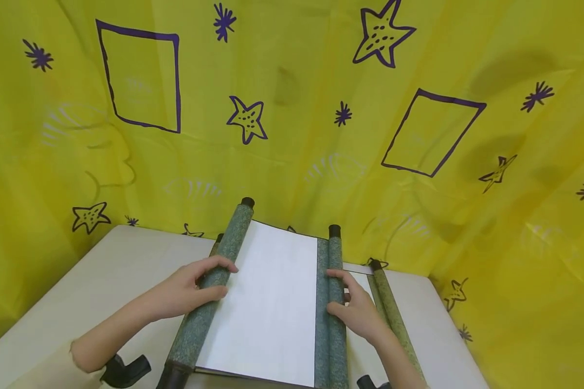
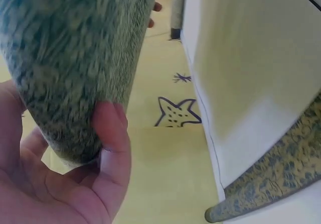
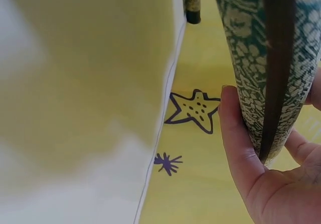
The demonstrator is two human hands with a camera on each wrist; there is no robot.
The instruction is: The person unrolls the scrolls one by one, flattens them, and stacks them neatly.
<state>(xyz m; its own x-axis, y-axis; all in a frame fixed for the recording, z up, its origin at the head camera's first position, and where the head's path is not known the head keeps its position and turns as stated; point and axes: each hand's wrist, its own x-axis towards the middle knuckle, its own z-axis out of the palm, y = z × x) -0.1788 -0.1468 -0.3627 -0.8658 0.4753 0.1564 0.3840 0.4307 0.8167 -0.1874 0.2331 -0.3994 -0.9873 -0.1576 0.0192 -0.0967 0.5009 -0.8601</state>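
Observation:
A green-brocade scroll (image 1: 274,292), partly unrolled with a blank white sheet between its two rolls, is in the middle of the head view. My left hand (image 1: 177,292) grips the thicker left roll (image 1: 199,329), thumb and fingers curled round it. Around the right roll (image 1: 337,335), beside a green border strip, curl the fingers of my right hand (image 1: 360,313). Dark knobs cap the roll ends. The left wrist view shows the green roll (image 2: 75,58) close up in the palm. Under the held scroll lies a second scroll with olive-patterned rolls (image 1: 394,308), its middle mostly hidden.
A white table (image 1: 141,259) spreads under both scrolls. Behind it and at the sides hangs a yellow cloth (image 1: 292,162) with purple stars and frames drawn on it. Black curved pieces (image 1: 126,373) sit near both wrists.

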